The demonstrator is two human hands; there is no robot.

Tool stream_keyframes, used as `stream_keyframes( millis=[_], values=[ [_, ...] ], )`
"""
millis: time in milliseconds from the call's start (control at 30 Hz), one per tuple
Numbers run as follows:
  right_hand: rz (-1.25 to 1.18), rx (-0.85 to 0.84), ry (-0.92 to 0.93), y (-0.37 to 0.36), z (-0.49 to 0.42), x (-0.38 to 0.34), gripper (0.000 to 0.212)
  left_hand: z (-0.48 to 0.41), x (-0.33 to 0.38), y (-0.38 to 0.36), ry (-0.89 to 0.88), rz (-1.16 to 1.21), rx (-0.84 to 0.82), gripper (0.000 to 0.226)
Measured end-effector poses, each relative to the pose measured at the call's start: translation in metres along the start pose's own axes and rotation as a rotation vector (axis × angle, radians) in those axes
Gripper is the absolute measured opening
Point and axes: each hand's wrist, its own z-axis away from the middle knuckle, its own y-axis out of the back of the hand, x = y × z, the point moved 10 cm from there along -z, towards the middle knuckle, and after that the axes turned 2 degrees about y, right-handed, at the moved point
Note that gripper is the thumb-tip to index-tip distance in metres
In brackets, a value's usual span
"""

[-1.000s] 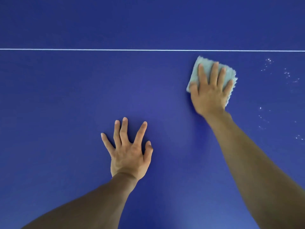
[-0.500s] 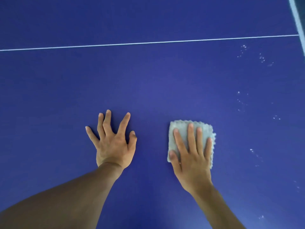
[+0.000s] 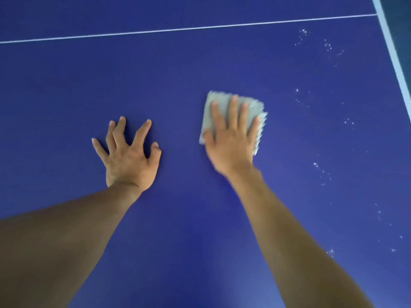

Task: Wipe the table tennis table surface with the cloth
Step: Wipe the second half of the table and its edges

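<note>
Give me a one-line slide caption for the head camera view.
Right hand presses a pale cloth on the blue table, left hand resting beside it, white specks to the right.

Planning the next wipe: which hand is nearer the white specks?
Right. The right hand, pressing the cloth, is just left of the white specks; the left hand rests farther left.

Scattered white specks [image 3: 328, 45] lie at the right; a dark strip [image 3: 400, 14] shows top right.
</note>
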Motion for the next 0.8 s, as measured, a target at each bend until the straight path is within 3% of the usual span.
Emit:
stream_keyframes(
  millis=[133, 233, 367, 500, 667, 800],
  values=[
    [0.005, -0.002, 0.291, -0.032, 0.182, -0.006, 0.061, 0.005, 0.006, 0.005, -0.022, -0.044, 0.023, 0.054],
    [0.032, -0.018, 0.296, -0.042, 0.282, 0.049, 0.061, 0.014, 0.009, 0.009, 0.001, -0.032, 0.008, 0.052],
    [0.074, -0.019, 0.075, -0.028, 0.291, 0.135, 0.065, 0.069, 0.037, 0.010, -0.054, 0.023, 0.011, 0.049],
    [0.022, 0.047, -0.036, -0.014, 0.261, 0.131, 0.066, 0.161, 0.088, 0.000, -0.162, 0.079, 0.035, 0.044],
    [0.055, -0.019, 0.429, -0.046, 0.331, 0.082, 0.068, 0.257, 0.123, -0.022, -0.202, 0.064, -0.002, 0.049],
    [0.072, -0.016, 0.457, -0.046, 0.389, 0.150, 0.065, 0.294, 0.130, -0.032, -0.155, 0.026, -0.018, 0.050]
  ],
)
